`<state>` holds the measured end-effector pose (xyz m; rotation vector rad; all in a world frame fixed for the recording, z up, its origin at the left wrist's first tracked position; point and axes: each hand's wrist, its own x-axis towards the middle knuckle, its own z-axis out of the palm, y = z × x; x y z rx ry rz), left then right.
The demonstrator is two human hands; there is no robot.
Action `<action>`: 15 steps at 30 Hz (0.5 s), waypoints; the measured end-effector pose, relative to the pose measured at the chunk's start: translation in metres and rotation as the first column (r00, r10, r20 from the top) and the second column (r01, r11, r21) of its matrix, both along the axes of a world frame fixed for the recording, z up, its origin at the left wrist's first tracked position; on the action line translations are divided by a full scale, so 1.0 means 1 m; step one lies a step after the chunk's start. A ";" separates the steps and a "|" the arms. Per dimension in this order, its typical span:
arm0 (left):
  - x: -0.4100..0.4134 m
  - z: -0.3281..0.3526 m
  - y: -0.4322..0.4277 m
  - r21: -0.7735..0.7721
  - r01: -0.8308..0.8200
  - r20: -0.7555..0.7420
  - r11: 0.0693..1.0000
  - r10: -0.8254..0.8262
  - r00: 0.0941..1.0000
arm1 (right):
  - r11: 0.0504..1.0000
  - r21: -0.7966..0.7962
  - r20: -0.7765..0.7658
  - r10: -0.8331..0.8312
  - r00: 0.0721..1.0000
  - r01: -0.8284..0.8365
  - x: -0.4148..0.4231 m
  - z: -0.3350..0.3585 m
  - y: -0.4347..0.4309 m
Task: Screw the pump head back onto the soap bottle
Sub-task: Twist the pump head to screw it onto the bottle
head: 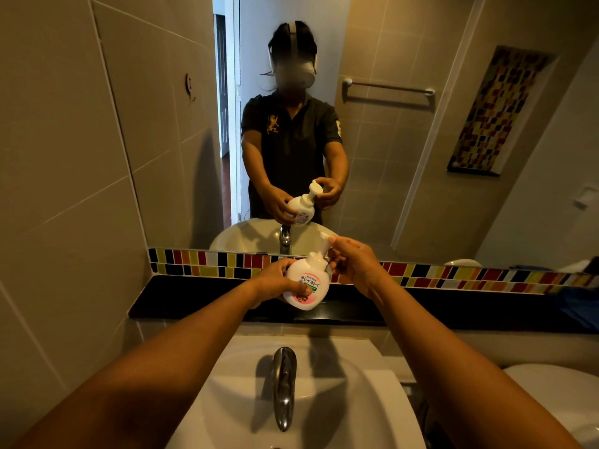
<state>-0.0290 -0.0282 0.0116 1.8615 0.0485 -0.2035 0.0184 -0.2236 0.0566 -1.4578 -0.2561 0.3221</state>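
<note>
Because the pump has to turn while the bottle stays put, the two hands do different jobs. The left hand [281,281] wraps around the fat part of the soap bottle [306,285], with its fingers pressed tight on the side so the bottle cannot spin. The bottle is held up in the air, tipped a little, above the black shelf [194,299] and behind the tap [284,384] of the white sink [372,400]. The right hand [351,264] is at the top, with its fingers closed around the pump head [324,246], which I think is the grip for twisting it on. The pump already sits on the neck of the bottle, so the job looks partly done. The right hand covers much of the pump, so I cannot tell how far it is screwed down. The mirror [389,157] shows the same hold from the other side, but it is small and dim there. The bottle's back is hidden too.
</note>
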 end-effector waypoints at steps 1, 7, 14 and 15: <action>0.001 0.000 0.000 0.000 0.000 -0.006 1.000 0.000 1.000 | 1.000 0.001 0.000 0.000 1.000 0.000 0.001 -0.001 0.000; 0.004 -0.003 0.005 -0.030 -0.003 -0.036 1.000 0.002 0.999 | 1.000 -0.024 -0.014 0.010 1.000 -0.010 0.007 -0.006 0.002; 0.009 -0.016 0.015 -0.117 -0.085 -0.081 0.989 0.076 0.994 | 0.992 -0.127 -0.056 -0.035 0.998 0.027 0.021 -0.037 0.003; 0.011 -0.019 0.017 -0.131 -0.100 -0.085 0.986 0.090 0.992 | 0.980 -0.198 -0.054 -0.020 0.998 0.009 0.023 -0.045 0.002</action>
